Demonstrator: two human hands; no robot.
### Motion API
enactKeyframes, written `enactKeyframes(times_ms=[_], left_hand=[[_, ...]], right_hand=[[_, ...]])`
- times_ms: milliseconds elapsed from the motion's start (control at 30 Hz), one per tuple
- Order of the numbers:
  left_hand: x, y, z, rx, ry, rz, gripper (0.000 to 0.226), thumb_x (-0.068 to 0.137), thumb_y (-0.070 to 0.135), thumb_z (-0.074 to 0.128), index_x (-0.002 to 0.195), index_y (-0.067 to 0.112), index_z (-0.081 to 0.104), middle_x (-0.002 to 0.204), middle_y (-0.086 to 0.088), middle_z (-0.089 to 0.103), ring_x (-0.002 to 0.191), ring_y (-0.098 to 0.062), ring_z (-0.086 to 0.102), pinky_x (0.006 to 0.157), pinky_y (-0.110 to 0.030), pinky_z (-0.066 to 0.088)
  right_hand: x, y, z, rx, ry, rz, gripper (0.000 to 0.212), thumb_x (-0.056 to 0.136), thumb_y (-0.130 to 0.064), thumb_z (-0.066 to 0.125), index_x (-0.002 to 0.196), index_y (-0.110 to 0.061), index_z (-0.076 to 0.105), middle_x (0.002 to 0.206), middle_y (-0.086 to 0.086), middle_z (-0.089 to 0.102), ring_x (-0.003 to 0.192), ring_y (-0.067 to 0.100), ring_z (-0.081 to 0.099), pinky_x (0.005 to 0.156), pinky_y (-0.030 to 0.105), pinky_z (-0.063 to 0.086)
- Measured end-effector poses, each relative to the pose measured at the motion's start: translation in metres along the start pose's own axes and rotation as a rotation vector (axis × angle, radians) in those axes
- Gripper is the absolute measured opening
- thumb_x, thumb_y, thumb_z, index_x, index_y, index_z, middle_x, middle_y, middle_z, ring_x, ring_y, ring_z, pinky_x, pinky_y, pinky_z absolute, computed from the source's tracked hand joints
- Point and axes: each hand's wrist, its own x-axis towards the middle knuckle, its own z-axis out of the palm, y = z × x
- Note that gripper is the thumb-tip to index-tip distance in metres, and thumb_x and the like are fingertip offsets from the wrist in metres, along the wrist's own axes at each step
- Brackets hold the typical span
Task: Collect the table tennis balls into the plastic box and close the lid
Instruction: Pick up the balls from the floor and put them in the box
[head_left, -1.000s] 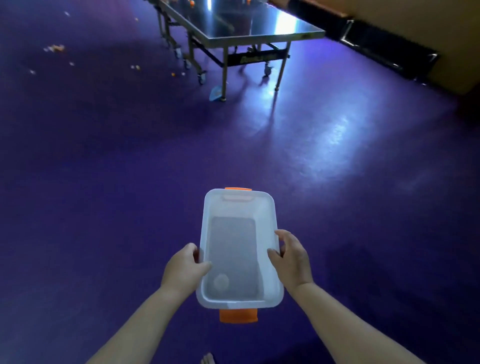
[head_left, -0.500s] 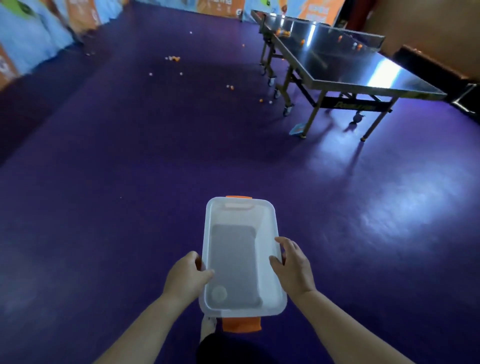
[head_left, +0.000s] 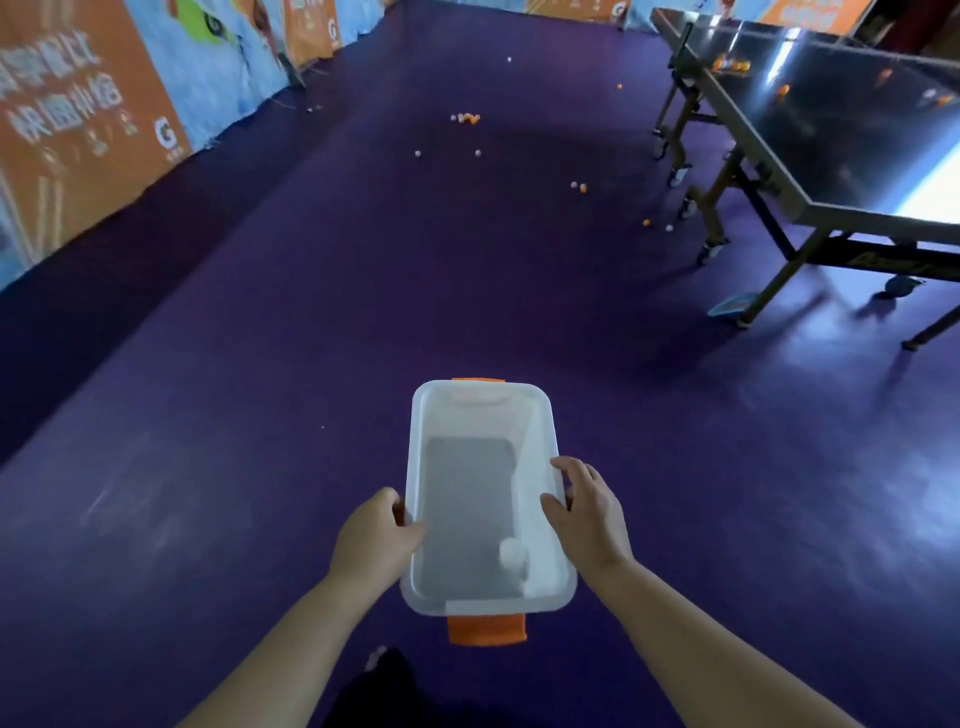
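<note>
Clear plastic box (head_left: 480, 410) (white ball (head_left: 511, 553) inside), gripped by left hand (head_left: 371, 540), right hand (head_left: 589, 512)

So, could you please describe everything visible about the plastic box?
The plastic box is translucent white, rectangular with rounded corners, and has no lid on. An orange latch shows at its near end, another at the far end. The left hand and right hand grip its long sides, holding it above the purple floor. One white ball lies inside, toward the near end.
</note>
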Motion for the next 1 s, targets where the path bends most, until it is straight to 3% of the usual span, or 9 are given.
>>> enactKeyframes(times_ms=[133,267,500,700,1000], left_hand=[[0.085,0.02,-0.017,-0.026,0.01,0.002,0.031,0.08,0.018,0.064,0.066,0.016,0.037,0.062,0.004,0.042,0.053,-0.011,0.035,0.048,-0.024,0.028],[0.178,0.052,-0.046,-0.012,-0.017,0.038,0.03,0.079,0.018,0.063,0.066,0.018,0.037,0.062,0.006,0.041,0.053,-0.01,0.035,0.048,-0.024,0.027],[0.335,0.127,-0.09,-0.007,-0.074,0.105,0.029,0.077,0.02,0.064,0.066,0.017,0.038,0.062,0.006,0.042,0.055,-0.011,0.035,0.051,-0.025,0.03],[0.442,0.197,-0.073,0.038,-0.127,0.16,0.027,0.076,0.021,0.064,0.066,0.018,0.039,0.061,0.008,0.042,0.054,-0.01,0.035,0.05,-0.024,0.03],[0.602,0.324,-0.028,0.026,-0.14,0.139,0.023,0.073,0.031,0.067,0.073,0.014,0.05,0.065,0.006,0.053,0.056,-0.012,0.044,0.054,-0.03,0.038]], right_hand=[[0.088,-0.025,0.013,-0.005,-0.003,-0.008,0.041,0.087,-0.018,0.058,0.128,-0.022,0.05,0.112,-0.012,0.053,0.086,0.011,0.056,0.077,0.026,0.049],[0.176,-0.057,0.02,0.0,0.029,0.015,0.041,0.087,-0.018,0.059,0.127,-0.021,0.051,0.105,-0.011,0.053,0.076,0.007,0.053,0.067,0.016,0.041],[0.317,-0.106,0.012,0.045,0.119,0.084,0.042,0.088,-0.016,0.06,0.128,-0.02,0.05,0.099,-0.013,0.051,0.074,0.004,0.051,0.061,0.01,0.037],[0.425,-0.1,-0.015,0.028,0.175,0.129,0.042,0.087,-0.017,0.061,0.128,-0.022,0.051,0.106,-0.013,0.053,0.078,0.006,0.053,0.072,0.02,0.043],[0.631,-0.076,-0.092,0.015,0.134,0.055,0.024,0.088,-0.014,0.059,0.11,-0.021,0.065,0.1,-0.019,0.055,0.082,-0.002,0.054,0.062,0.006,0.038]])
